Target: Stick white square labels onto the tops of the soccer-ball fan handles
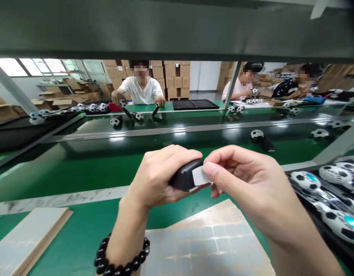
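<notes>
My left hand (162, 172) is wrapped round a black handle-like piece (182, 177), its flat end turned to the right. A small pale sticker (200, 176) lies against that end, its outer edge pinched between the thumb and forefinger of my right hand (243, 176). The far part of the black piece is hidden by my left hand. Below both hands lies a sheet of pale stickers (200, 249) on a tan backing, on the green table (87, 230).
A thick stack of sheets (36, 241) lies at left. Football-patterned devices (340, 222) fill a black tray at right. Beyond, a football-headed device with a black handle (266, 143) lies on the green belt (113, 157). Co-workers sit opposite; a metal shelf (177, 30) hangs overhead.
</notes>
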Tool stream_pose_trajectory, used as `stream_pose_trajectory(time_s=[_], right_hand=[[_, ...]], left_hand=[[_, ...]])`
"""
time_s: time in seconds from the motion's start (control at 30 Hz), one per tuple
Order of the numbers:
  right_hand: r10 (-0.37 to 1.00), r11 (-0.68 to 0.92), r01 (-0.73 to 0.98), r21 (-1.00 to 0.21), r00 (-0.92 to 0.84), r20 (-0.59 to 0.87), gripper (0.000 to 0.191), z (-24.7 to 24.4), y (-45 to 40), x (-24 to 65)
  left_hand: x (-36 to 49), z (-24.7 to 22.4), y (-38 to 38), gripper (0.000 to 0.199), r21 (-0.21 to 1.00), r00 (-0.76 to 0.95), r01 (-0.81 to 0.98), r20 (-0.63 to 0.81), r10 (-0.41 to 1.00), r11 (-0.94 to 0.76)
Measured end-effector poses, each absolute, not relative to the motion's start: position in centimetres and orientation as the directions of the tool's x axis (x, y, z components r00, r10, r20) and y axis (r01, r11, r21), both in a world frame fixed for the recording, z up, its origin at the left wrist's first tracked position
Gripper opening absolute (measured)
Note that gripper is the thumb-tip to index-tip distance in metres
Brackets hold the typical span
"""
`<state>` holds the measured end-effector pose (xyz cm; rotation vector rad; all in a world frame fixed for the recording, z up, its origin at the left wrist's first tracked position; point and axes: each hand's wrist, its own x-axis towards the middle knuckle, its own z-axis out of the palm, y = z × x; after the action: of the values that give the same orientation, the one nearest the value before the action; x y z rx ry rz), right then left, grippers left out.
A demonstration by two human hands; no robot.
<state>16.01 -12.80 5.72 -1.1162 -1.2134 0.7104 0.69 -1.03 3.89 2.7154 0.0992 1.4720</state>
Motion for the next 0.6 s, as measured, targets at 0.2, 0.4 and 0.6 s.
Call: stream_pose_trajectory(time_s=[0.2, 0.4, 0.6], right_hand=[[0.909, 0.342, 0.096, -0.935, 0.217, 0.355, 0.014, 6.12, -12.96, 16.43], [0.906, 0.325, 0.138, -0.936, 0.239, 0.350, 0.013, 6.04, -12.91, 15.66], [0.907, 0.324, 0.114, -0.939, 0.247, 0.342, 0.014, 6.08, -12.81, 15.59]], left_hand=[[0.87, 3.67, -0.98, 0.027, 0.121, 0.564, -0.024, 0.821, 0.086, -0.992], [0.85, 3.67, -0.92, 0.024, 0.119, 0.567, -0.011, 0.818, 0.092, -0.993], [0.78, 3.80, -1.06, 0.025, 0.100, 0.573, -0.007, 0.816, 0.078, -0.995]])
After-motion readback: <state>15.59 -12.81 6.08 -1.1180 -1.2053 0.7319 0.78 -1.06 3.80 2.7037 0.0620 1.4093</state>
